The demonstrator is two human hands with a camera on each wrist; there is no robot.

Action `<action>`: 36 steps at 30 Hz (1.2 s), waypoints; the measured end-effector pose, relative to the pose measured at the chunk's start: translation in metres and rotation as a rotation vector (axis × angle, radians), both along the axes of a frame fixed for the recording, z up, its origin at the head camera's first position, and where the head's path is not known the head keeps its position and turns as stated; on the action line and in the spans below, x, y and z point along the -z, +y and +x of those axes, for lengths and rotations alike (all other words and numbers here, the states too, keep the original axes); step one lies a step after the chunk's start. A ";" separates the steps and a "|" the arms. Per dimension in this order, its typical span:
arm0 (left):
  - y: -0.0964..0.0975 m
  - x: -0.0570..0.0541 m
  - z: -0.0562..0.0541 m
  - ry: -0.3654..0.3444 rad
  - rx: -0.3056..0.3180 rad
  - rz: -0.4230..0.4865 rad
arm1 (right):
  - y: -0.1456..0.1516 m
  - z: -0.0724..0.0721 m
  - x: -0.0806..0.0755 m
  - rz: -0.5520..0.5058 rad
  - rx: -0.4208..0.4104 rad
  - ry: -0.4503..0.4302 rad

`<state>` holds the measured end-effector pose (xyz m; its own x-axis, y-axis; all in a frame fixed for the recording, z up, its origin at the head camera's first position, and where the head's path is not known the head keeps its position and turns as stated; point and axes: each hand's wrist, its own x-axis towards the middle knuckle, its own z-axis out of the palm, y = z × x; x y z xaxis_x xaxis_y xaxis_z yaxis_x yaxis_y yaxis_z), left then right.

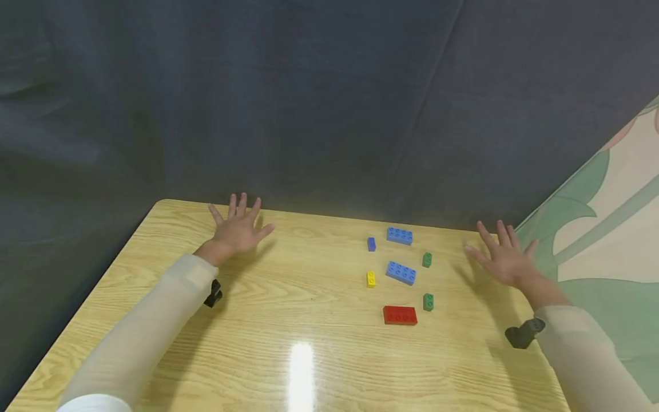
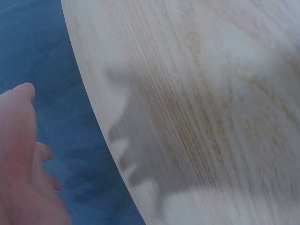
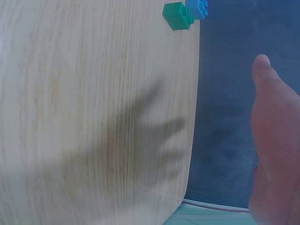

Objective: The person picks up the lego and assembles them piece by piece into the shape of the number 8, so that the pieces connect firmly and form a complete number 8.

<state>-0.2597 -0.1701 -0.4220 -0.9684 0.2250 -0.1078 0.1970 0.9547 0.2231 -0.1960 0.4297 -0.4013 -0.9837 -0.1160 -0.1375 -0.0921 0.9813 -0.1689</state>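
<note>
My left hand [image 1: 237, 232] hangs over the far left of the table with fingers spread and nothing in it. Over the far right, my right hand [image 1: 507, 260] is spread the same way and holds nothing. Between them, closer to the right hand, lie several toy building bricks: a red brick [image 1: 400, 316], a long blue brick [image 1: 399, 236] at the back, another long blue brick [image 1: 401, 273], a small dark blue brick [image 1: 371, 244], a yellow brick [image 1: 370, 279], a green brick [image 1: 427, 260] and a second green brick [image 1: 428, 301]. The right wrist view catches one green brick [image 3: 177, 16] at its top.
The wooden table [image 1: 268, 320] ends at a dark cloth [image 1: 309, 114] behind and on the left. A patterned green and cream cloth [image 1: 607, 240] borders the right side. Each wrist carries a black camera mount, such as the right mount [image 1: 524, 334].
</note>
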 end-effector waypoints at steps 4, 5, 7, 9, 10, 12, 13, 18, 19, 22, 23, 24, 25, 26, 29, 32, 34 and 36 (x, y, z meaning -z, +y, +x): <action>0.000 -0.001 0.000 0.010 0.011 0.002 | 0.001 0.002 -0.003 0.001 -0.001 0.012; 0.000 -0.002 0.001 0.014 0.015 0.001 | 0.001 0.002 -0.004 0.001 -0.001 0.013; -0.001 -0.003 0.003 0.017 0.021 0.002 | 0.000 0.005 -0.005 -0.005 -0.005 0.014; -0.002 -0.004 0.005 0.015 0.031 0.007 | 0.000 0.008 -0.006 -0.014 -0.015 0.011; -0.003 -0.005 0.007 0.016 0.035 0.011 | 0.000 0.009 -0.007 -0.018 -0.020 0.011; -0.004 -0.005 0.009 0.020 0.043 0.014 | 0.001 0.012 -0.007 -0.026 -0.035 0.022; -0.005 -0.006 0.010 0.024 0.048 0.014 | 0.001 0.014 -0.006 -0.028 -0.041 0.032; -0.003 -0.008 0.016 0.057 0.082 0.022 | 0.001 0.022 -0.007 -0.056 -0.061 0.069; -0.003 -0.008 0.018 0.062 0.092 0.029 | 0.000 0.024 -0.008 -0.066 -0.064 0.070; 0.001 -0.009 0.025 0.066 0.127 0.061 | -0.002 0.030 -0.009 -0.087 -0.069 0.079; 0.003 -0.010 0.027 0.065 0.137 0.071 | -0.003 0.032 -0.010 -0.093 -0.073 0.083; 0.005 -0.010 0.029 0.066 0.149 0.076 | -0.004 0.034 -0.011 -0.100 -0.078 0.086; 0.008 -0.010 0.032 0.069 0.162 0.079 | -0.006 0.037 -0.011 -0.109 -0.083 0.091; 0.011 -0.011 0.035 0.070 0.175 0.085 | -0.007 0.039 -0.012 -0.115 -0.090 0.102; 0.023 -0.013 0.045 0.085 0.218 0.102 | -0.012 0.047 -0.014 -0.132 -0.127 0.135; 0.037 -0.014 0.056 0.112 0.271 0.133 | -0.016 0.053 -0.013 -0.142 -0.168 0.182; 0.046 -0.014 0.064 0.131 0.308 0.154 | -0.019 0.055 -0.012 -0.152 -0.195 0.209; 0.054 -0.012 0.071 0.147 0.345 0.171 | -0.023 0.057 -0.009 -0.163 -0.220 0.235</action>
<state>-0.1888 -0.1163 -0.4100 -0.8352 0.5420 0.0932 0.5407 0.7785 0.3188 -0.1391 0.4072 -0.3921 -0.9354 -0.3300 0.1269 -0.3528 0.8956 -0.2709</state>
